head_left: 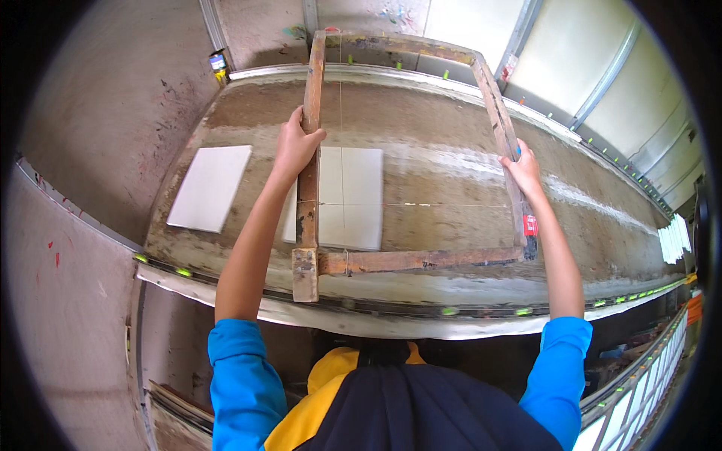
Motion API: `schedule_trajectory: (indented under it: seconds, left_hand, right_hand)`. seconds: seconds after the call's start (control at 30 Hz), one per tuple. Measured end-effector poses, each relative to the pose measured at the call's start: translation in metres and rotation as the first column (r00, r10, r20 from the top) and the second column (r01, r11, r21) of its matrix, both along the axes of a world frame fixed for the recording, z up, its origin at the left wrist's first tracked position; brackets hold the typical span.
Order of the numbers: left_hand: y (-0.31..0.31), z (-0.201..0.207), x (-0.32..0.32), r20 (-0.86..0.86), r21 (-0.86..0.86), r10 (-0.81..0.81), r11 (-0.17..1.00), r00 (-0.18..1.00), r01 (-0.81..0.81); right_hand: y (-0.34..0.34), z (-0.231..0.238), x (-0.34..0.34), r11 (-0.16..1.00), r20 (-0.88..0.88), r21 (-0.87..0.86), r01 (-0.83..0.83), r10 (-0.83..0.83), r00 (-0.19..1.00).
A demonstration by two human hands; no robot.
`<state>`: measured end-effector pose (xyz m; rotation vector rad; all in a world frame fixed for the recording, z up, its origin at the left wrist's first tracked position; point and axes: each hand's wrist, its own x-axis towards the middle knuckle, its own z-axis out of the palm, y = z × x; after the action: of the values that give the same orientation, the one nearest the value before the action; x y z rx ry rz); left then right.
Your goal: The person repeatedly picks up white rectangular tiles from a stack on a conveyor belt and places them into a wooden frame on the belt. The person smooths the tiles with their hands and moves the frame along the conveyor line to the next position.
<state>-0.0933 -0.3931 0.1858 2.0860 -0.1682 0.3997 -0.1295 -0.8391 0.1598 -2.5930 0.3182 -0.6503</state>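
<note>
Stained wooden frame strung with crossed threads
Side bars are gripped by left hand and right hand, fingers closed.

Head view, single entry: wide fisheye, left unit of a side-by-side pair worn on the head; upright, unmirrored. Station: above and behind the bare left hand and bare right hand, over the wearer's dark-and-yellow cloth garment. Facing: forward and steeply down, between bright blue fabric sleeves nearer than the hands. Range: near; both hands in field, with the worn brown rectangular wooden frame between them seen whole. Coverage: beyond the hands, the long brown-stained table to its far edge and pale flat wall panels. Margin: dark, rounded; straight edges bowed.
</note>
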Motion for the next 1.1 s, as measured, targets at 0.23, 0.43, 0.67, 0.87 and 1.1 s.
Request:
schedule_trajectory:
  seconds: [0.23, 0.43, 0.67, 0.87, 1.1]
  left_hand:
    - [-0.125, -0.059, -0.037, -0.012, 0.004, -0.008, 1.000, 1.000, 0.009]
    - [-0.177, -0.102, -0.038, -0.133, 0.057, -0.001, 0.998, 0.991, 0.009]
    - [-0.198, -0.153, -0.039, -0.194, 0.067, 0.000, 0.998, 0.981, 0.013]
    - [-0.216, -0.164, -0.050, -0.236, 0.148, 0.010, 0.989, 0.972, 0.026]
    - [-0.242, -0.167, -0.061, -0.170, 0.199, -0.017, 0.979, 0.985, 0.051]
  right_hand:
    - [-0.113, -0.061, -0.060, 0.962, -0.025, 0.270, 0.050, -0.045, 0.999]
    - [-0.157, -0.115, -0.076, 0.963, -0.068, 0.251, 0.097, -0.082, 0.994]
    - [-0.172, -0.133, -0.093, 0.959, -0.143, 0.259, 0.116, -0.080, 0.986]
    - [-0.186, -0.145, -0.108, 0.983, -0.246, 0.062, 0.174, -0.154, 0.957]
    - [-0.214, -0.151, -0.120, 0.985, -0.199, 0.115, 0.126, -0.102, 0.975]
